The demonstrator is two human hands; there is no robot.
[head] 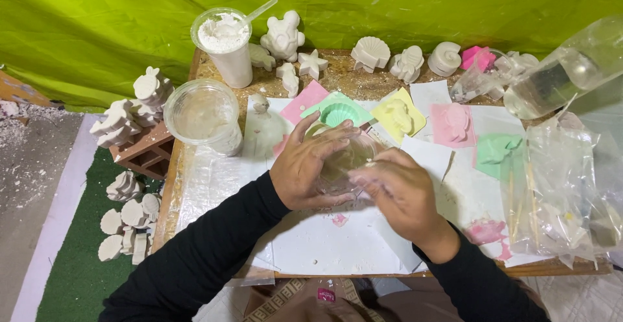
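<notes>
Black sleeves reach up from the lower edge to both hands, which meet over white paper sheets on the wooden worktop. Left hand has its fingers curled around a clear plastic cup; right hand has its fingers pinched narrow at the cup's near rim. Just beyond the fingers lie a green shell mould and a yellow mould. Left of them stands a cup of white powder. White plaster figures line the far edge against a green sheet. Right of the fingers lie clear plastic bags.
</notes>
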